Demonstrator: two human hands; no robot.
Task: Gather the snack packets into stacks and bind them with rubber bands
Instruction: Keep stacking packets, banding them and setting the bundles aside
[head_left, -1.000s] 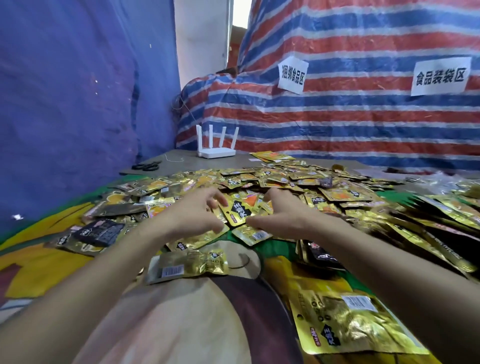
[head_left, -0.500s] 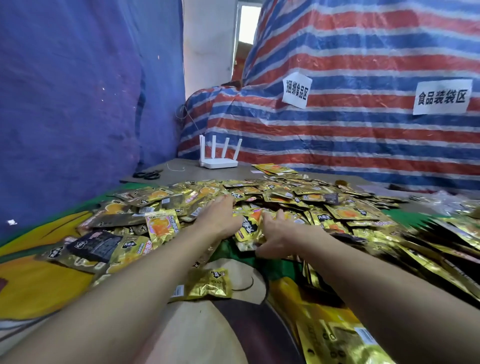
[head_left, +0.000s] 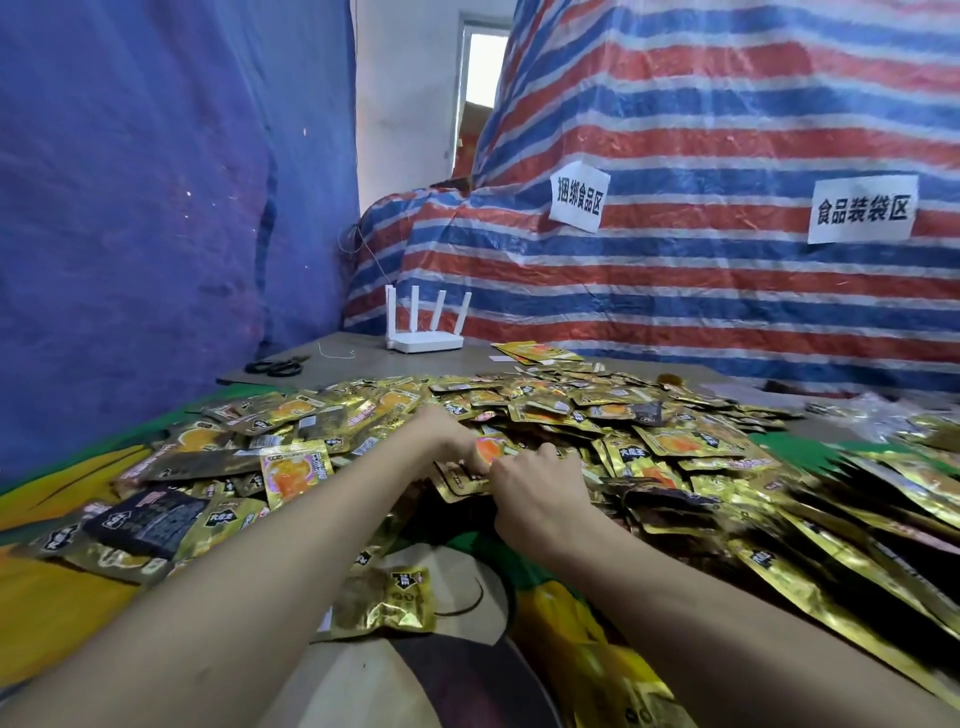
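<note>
Head view, frame centre: snack packets (head_left: 464, 477) are gripped by the left hand (head_left: 441, 439) and right hand (head_left: 537, 491), fingers curled round them (presumably to square a stack). The loose pile (head_left: 675, 441) is spread across mid-frame.

both forearms reach forward and converge, left hand (head_left: 441, 439) palm-down, right hand (head_left: 537, 493) knuckles-up, fingers curled, hands nearly touching.

Snack packets (head_left: 597, 415) lie heaped on the table (head_left: 363, 358), with router (head_left: 425, 340) and scissors (head_left: 274, 367) behind them.
</note>
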